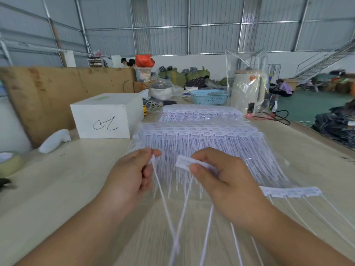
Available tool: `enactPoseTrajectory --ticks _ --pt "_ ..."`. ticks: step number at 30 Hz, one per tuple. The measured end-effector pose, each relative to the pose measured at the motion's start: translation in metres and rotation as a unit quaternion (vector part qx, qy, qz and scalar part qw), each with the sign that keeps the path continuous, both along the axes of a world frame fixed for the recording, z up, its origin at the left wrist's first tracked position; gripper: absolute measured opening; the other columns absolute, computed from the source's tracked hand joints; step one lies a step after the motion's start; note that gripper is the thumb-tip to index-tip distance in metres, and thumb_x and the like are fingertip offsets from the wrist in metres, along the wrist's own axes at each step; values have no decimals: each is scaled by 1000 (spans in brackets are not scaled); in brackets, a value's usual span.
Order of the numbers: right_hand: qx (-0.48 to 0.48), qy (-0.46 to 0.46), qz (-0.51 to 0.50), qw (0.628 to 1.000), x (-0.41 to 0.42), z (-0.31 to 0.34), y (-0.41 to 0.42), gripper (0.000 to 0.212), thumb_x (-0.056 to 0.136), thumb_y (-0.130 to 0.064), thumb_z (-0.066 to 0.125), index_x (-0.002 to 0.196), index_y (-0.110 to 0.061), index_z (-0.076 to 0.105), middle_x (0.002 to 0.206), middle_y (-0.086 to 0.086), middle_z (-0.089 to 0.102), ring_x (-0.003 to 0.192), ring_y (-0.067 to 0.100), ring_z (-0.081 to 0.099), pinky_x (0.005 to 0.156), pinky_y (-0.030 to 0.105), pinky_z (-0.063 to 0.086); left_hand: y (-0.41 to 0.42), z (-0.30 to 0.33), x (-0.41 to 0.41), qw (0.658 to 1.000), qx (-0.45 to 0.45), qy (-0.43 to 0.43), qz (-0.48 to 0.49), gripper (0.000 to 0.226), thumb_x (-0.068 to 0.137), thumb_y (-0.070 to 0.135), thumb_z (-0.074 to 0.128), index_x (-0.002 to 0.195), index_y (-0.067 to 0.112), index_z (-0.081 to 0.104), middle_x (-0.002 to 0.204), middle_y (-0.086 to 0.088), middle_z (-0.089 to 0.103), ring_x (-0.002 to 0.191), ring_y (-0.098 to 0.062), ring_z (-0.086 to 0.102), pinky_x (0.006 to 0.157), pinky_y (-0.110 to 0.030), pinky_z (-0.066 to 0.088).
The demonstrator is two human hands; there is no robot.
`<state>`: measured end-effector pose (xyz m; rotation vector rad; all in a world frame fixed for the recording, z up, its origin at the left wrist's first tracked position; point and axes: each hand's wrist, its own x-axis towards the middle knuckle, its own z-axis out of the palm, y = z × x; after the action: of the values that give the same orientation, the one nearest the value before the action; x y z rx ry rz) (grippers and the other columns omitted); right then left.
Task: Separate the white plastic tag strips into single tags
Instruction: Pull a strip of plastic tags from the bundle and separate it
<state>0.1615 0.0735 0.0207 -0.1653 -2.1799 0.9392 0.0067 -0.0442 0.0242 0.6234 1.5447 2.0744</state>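
Desk (57, 189) carried white box (107, 117) at our left, handwritten scrawl on its front, unreadable. Tag strip stack (201, 137) lay ahead of us in clear plastic, loose strip (292, 191) right. Our right hand (221, 175) pinched short tag strip (185, 163); left hand (132, 171) pinched single tag (153, 162), tails hanging crossed.

The tails of the held tags (172, 237) are blurred and cut off by the bottom edge, print on the tag heads (185, 163) cannot be read, and the tape roll (8, 163) is cropped at left.
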Motion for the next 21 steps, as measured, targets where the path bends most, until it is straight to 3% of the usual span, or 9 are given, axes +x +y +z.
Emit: enactPoseTrajectory --ticks 3,7,10,13,18,21 --pt "43 -49 23 998 2 -3 3 8 95 -28 59 89 -27 64 57 -8 51 47 5 44 47 21 34 -3 3 4 992 -44 96 -68 31 88 41 58 70 21 73 43 4 32 37 -9 25 38 -15 22" --pt "68 -59 21 996 1 -4 2 7 96 -26 60 93 -28 67 55 -12 50 46 6 44 46 19 33 -6 1 13 972 -43 165 -163 35 66 54 64 71 20 72 44 3 35 39 -9 28 40 -15 25" --pt "62 -55 14 996 1 -5 3 6 95 -28 62 99 -32 63 60 -4 57 47 8 46 49 25 37 -5 0 8 974 -44 165 -149 25 67 44 66 78 23 74 46 2 38 39 -8 28 41 -15 24" --pt "60 -53 7 997 2 -7 3 14 92 -37 60 106 -38 57 68 -13 59 50 8 52 50 19 38 -5 0 6 975 -50 173 -129 20 70 42 62 75 27 73 44 3 38 38 -8 28 40 -15 24" --pt "97 -61 21 993 1 -8 2 30 92 -41 50 121 -41 44 70 -17 56 58 7 55 54 14 36 -6 -2 16 959 -87 193 -187 49 80 63 46 80 23 74 45 -1 46 38 -11 34 40 -18 27" --pt "104 -70 25 992 2 -7 2 42 94 -41 48 135 -33 38 70 -19 53 60 6 54 57 15 37 -6 -5 21 941 -79 234 -233 47 81 66 56 85 21 70 48 1 48 42 -10 36 42 -19 28"
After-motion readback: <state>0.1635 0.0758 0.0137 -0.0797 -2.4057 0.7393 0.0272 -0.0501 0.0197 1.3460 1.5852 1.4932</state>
